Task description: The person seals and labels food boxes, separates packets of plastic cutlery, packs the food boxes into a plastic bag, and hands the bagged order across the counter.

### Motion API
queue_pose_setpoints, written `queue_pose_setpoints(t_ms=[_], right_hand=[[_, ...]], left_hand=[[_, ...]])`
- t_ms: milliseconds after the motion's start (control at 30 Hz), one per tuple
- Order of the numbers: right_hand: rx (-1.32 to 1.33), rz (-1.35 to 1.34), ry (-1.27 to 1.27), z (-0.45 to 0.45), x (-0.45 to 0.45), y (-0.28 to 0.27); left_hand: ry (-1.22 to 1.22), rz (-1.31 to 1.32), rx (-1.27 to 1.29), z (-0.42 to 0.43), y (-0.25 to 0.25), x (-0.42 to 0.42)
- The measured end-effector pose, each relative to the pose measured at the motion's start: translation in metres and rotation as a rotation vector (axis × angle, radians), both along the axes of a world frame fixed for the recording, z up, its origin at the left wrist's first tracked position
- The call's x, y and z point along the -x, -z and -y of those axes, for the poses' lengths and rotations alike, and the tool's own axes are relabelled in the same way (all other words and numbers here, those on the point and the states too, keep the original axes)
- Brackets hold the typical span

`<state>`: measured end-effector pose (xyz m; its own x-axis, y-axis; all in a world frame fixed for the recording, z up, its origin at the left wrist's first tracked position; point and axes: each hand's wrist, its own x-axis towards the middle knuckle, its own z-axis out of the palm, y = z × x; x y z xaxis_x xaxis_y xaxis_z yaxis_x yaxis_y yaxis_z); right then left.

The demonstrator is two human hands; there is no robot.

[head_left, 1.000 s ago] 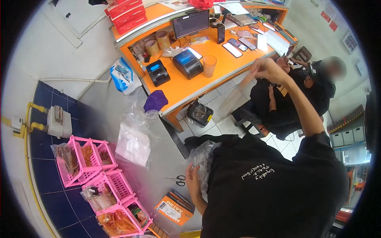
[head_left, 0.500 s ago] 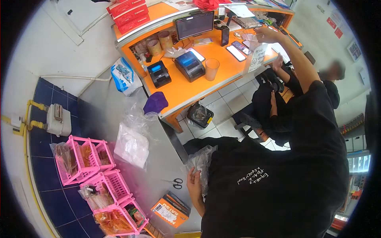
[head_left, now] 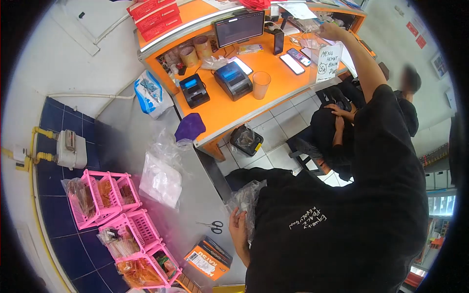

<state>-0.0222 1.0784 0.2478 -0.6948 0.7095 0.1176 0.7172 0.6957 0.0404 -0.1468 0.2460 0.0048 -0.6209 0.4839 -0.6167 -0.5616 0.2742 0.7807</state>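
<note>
My left hand (head_left: 238,228) is low in front of my black shirt, its fingers closed on a crumpled clear plastic bag (head_left: 249,202). Up at the right end of the orange counter, my right hand (head_left: 332,31) reaches out with bent fingers. Below it hangs a handwritten menu sign (head_left: 327,63) in clear plastic, its face turned toward me; my fingers appear to grip its upper part. On the steel worktop near my left hand lie black scissors (head_left: 215,227) and an orange and black box (head_left: 210,259).
Pink baskets (head_left: 124,219) of packets line the left wall. White plastic bags (head_left: 159,180) lie on the worktop. The orange counter (head_left: 234,115) carries small printers (head_left: 233,80), a cup (head_left: 261,84), phones and a monitor (head_left: 239,29). A person (head_left: 337,129) sits at right; a bin (head_left: 245,140) stands below.
The menu sign has swung from steeply angled to facing me and shifted slightly right with my right hand. The seated person's raised hand has come down to the knee. My left hand stays put.
</note>
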Motion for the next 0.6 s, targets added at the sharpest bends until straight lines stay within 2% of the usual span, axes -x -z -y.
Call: queue_pose_setpoints(t_ms=[100, 267, 333, 367, 433, 467, 533, 600], right_hand=[[0.062, 0.031, 0.081, -0.016, -0.009, -0.001], [-0.084, -0.017, -0.058, -0.063, -0.029, 0.010], [-0.052, -0.001, -0.030, -0.034, -0.032, -0.009], [-0.075, -0.064, -0.166, -0.011, -0.039, -0.021], [-0.085, 0.163, 0.147, 0.029, -0.008, -0.044], [-0.085, 0.161, 0.152, 0.022, -0.013, -0.040], [-0.159, 0.104, -0.002, 0.002, -0.017, -0.033], [-0.163, 0.144, 0.020, 0.003, -0.014, -0.033]], left_hand=[[0.008, -0.006, 0.019, -0.003, 0.001, -0.001], [0.060, -0.049, 0.076, -0.005, 0.003, 0.001], [0.065, -0.047, 0.097, -0.009, -0.011, 0.000], [0.072, -0.051, 0.100, -0.010, -0.010, -0.002], [0.047, -0.056, 0.074, -0.012, -0.006, -0.004], [0.052, -0.059, 0.074, -0.012, -0.005, -0.005], [0.069, -0.065, 0.077, -0.012, -0.002, -0.008], [0.067, -0.041, 0.076, -0.012, -0.004, -0.008]])
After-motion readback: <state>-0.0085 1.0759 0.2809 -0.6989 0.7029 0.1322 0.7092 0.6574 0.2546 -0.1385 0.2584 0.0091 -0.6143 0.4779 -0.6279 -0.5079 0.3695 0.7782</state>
